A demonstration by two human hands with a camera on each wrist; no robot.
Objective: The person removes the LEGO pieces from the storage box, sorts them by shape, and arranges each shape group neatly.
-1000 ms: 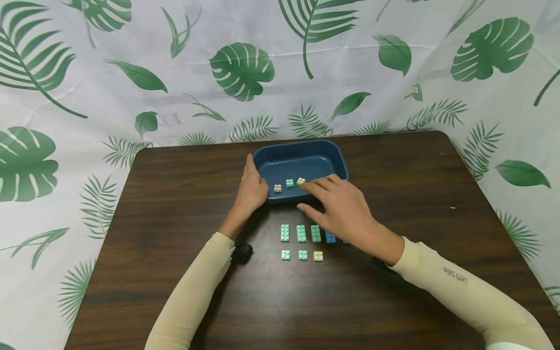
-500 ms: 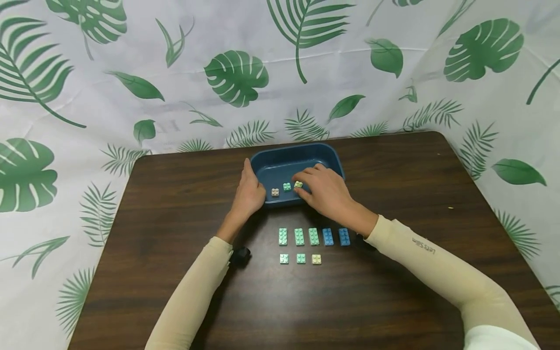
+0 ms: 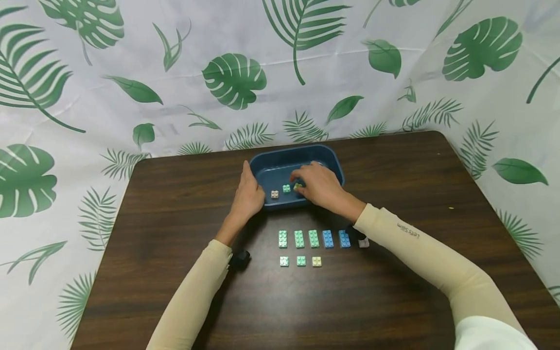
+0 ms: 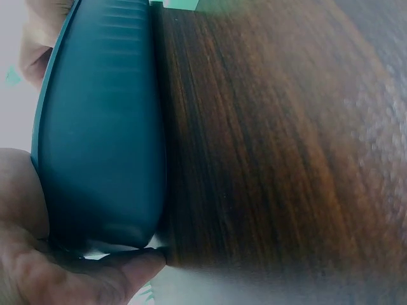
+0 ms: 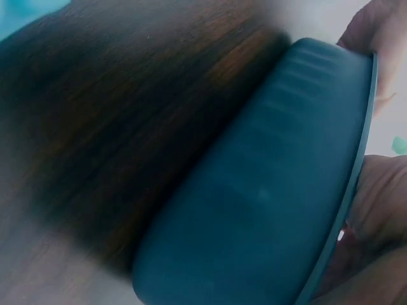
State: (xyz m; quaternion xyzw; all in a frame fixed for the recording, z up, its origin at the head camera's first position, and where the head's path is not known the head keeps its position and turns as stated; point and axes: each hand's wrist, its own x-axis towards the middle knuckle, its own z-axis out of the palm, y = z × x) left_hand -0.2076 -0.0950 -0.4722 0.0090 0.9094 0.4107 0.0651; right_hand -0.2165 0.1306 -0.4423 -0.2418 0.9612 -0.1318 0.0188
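A blue plastic bin (image 3: 280,206) stands near the table's far edge. My left hand (image 3: 248,197) holds its left end, fingers along the outer wall and thumb at the rim; the left wrist view shows this hand (image 4: 70,273) around the bin's end. Inside the bin, my right hand (image 3: 321,184) pinches a small pale yellow-green toy building brick (image 3: 297,186) between thumb and fingers, partly hidden by them. Left of it in the bin lie a mint-green brick (image 3: 286,188) and a beige brick (image 3: 274,194).
In front of the bin, a row holds mint-green bricks (image 3: 299,239), blue bricks (image 3: 328,238) and a pale brick (image 3: 363,242) beside the right sleeve. Nearer are two small green bricks (image 3: 284,261) and a yellow one (image 3: 317,261). A leaf-patterned cloth (image 3: 175,116) hangs behind the table.
My right hand has moved left and down into the bin and closed on the yellow-green brick. The row's blue bricks and then the pale brick have come into view. The left hand keeps its hold.
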